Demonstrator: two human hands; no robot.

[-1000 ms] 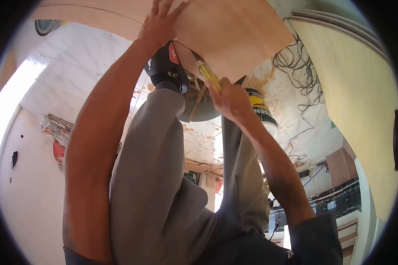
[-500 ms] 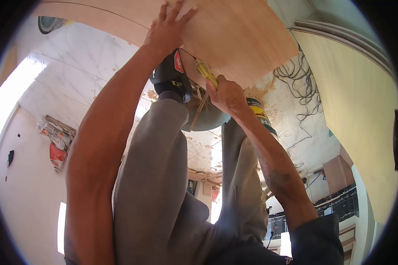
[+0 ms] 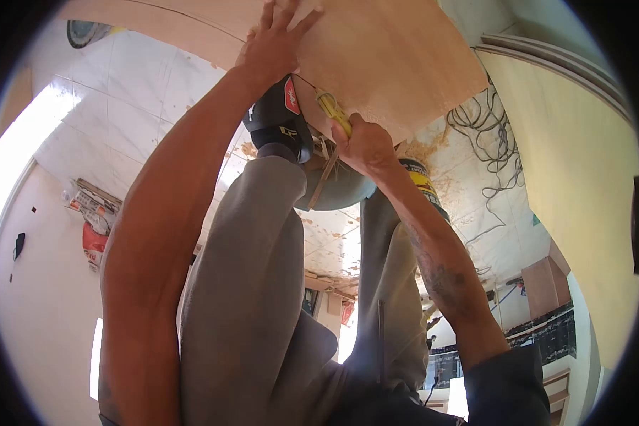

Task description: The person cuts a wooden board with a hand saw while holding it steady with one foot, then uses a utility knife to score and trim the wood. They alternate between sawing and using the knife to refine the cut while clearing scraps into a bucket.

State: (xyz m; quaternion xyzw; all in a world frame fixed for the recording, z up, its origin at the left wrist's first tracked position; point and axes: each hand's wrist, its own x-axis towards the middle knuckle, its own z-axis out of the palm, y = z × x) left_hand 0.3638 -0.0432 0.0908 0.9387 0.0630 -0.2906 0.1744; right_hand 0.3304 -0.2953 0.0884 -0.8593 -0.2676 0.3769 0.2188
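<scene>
A thin reddish-brown wood sheet [image 3: 397,64] spreads across the top of the view. My left hand [image 3: 271,50] lies on it with fingers spread, palm down. In my right hand [image 3: 368,145] is a yellow utility knife [image 3: 332,110], gripped by its handle. Its tip meets the sheet at the end of a thin dark line, which runs back towards my left wrist. My black shoe [image 3: 273,113] with a red label rests at the sheet's near edge, between the two hands.
Under the sheet's near edge stands a rounded grey-green container [image 3: 341,188] with wood strips over it. A yellow-and-black bucket [image 3: 420,181] is beside my right forearm. Tangled dark cable [image 3: 483,135] lies on the tiles. A pale panel [image 3: 575,156] stands at the right.
The view has shifted slightly. My right hand and the knife have moved a little up the view, while my left hand stays spread on the sheet.
</scene>
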